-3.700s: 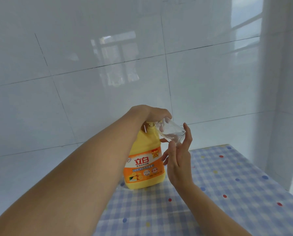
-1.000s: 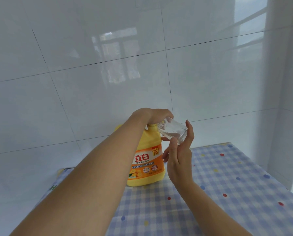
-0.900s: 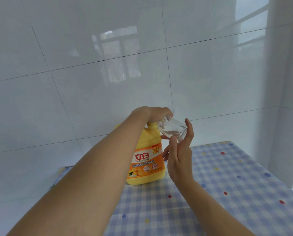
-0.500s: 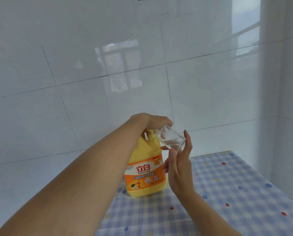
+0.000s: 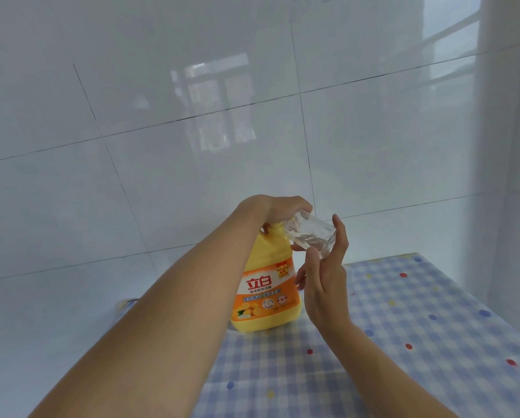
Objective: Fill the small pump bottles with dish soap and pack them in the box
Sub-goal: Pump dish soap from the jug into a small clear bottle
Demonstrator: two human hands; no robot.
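Note:
A big yellow dish soap bottle (image 5: 266,292) with an orange label stands upright on the checked tablecloth. My left hand (image 5: 283,208) lies curled over its pump head, which is hidden under the fingers. My right hand (image 5: 323,276) holds a small clear bottle (image 5: 311,235) tilted, its mouth up against the pump spout under my left hand. The thumb and fingers clasp the clear bottle near its base. A little clear liquid shows inside it.
The table (image 5: 418,342) has a blue-and-white checked cloth with coloured dots and stands against a white tiled wall (image 5: 162,146). Another white wall closes in on the right. No box or other small bottles are in view.
Both hands have stayed at the pump with the small bottle under the spout. Only the camera view has shifted slightly.

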